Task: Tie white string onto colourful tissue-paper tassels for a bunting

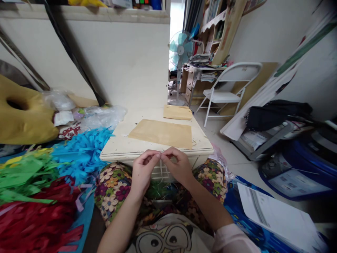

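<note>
My left hand [143, 170] and my right hand [177, 164] meet fingertip to fingertip just in front of the low cream table [118, 146], above my flowered lap. Both are pinched closed on something thin and small between them; I cannot make it out. A large brown paper envelope [163, 133] lies flat on the table just beyond my hands. A smaller brown envelope [177, 112] rests at the table's far edge.
Piles of cut paper fringe lie at my left: blue [79, 151], green [26, 174], red [34, 218]. A yellow cushion [23, 116] and plastic bags sit behind them. A white folding chair [226, 93], a fan [180, 49] and printed sheets [276, 214] are to the right.
</note>
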Available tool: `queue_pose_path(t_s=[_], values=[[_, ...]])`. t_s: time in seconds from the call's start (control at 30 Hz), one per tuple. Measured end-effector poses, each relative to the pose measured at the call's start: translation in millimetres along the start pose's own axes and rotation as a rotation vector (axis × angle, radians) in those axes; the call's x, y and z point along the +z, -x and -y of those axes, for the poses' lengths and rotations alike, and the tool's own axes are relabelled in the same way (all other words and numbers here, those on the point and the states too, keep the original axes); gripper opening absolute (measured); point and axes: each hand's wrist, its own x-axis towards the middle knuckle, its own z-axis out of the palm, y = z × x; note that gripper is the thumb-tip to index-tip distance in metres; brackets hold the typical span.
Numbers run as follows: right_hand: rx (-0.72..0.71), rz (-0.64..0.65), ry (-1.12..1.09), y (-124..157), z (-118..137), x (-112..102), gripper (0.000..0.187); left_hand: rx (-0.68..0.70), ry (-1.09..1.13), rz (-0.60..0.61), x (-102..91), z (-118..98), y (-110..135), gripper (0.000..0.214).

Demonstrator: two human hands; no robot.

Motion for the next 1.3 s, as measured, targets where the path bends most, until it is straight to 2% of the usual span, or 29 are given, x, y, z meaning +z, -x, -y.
queue_pose_path(t_s=[0.2,0.37,0.53,0.7,0.93,1.03,1.17,1.3], values=[[0.081,-0.01,-0.103,1.6,0.6,2.7,0.008,-0.09,0.134,-0.056,2.0,0.5,1.1,0.01],[0.108,-0.053,-0.208,3.1,-2.8,6.6,0.008,-0.082,0.152,-0.077,3.0,2.6,0.8,0.01],[0.14,-0.039,-0.226,2.6,-3.7,7.6,0.007,-0.07,0.133,-0.059,3.3,3.3,0.6,0.008],[0.233,0.037,-0.299,0.9,-2.0,3.0,0.01,-0.054,0.059,0.021,-2.2,0.5,-0.9,0.006],[0.244,0.066,-0.274,-2.0,-1.8,-0.6,0.01,-0.042,-0.078,0.088,-7.3,-1.4,-3.2,0.007],[0.275,0.104,-0.278,-2.4,-2.3,-3.4,0.011,-0.033,-0.137,0.157,-10.1,-5.9,-5.0,0.006],[0.36,0.192,-0.294,-3.0,-0.4,-8.4,0.015,-0.116,-0.165,0.31,-14.5,-14.4,-9.4,0.005],[0.439,0.283,-0.336,-3.9,1.3,-12.1,0.019,-0.174,-0.183,0.376,-16.0,-19.3,-11.1,0.008]])
